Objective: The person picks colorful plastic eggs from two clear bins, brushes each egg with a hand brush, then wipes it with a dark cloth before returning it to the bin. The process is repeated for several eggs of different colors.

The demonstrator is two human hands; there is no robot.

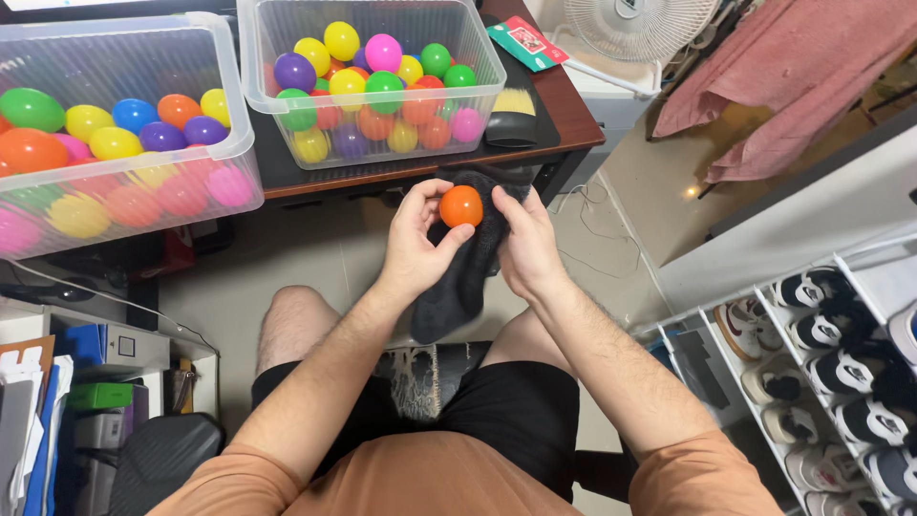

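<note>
1. The desk (573,119) is dark wood and lies just beyond the hands, its front edge a little above them in the head view.
2. A clear plastic bin (124,205) sits on the desk up and to the left of the hands, filled with coloured plastic eggs. A second clear bin (478,57) of the same kind stands directly beyond the hands, also heaped with eggs in many colours.
3. A white shoe rack (821,373) with rows of sneakers stands well off to the right of the right hand, and a white fan (635,24) stands beyond the desk's far right corner.
4. A black sock (458,282) hangs between the two hands, its opening bunched up at the fingertips and its toe end drooping down toward the lap.
5. The left hand (413,244) is curled around the sock's left side, with thumb and fingers closed on the egg.
6. The right hand (528,244) grips the sock's right edge, fingers narrow and pinching the fabric.
7. The orange plastic egg (461,205) sits at the sock's mouth, between both hands and touching the left thumb.
8. Risk, as I judge it: the egg is smooth and held only at the fingertips, so a loose pinch could let it slip to the floor. If the right hand lets the fabric sag, the sock's mouth may close against the egg.
</note>
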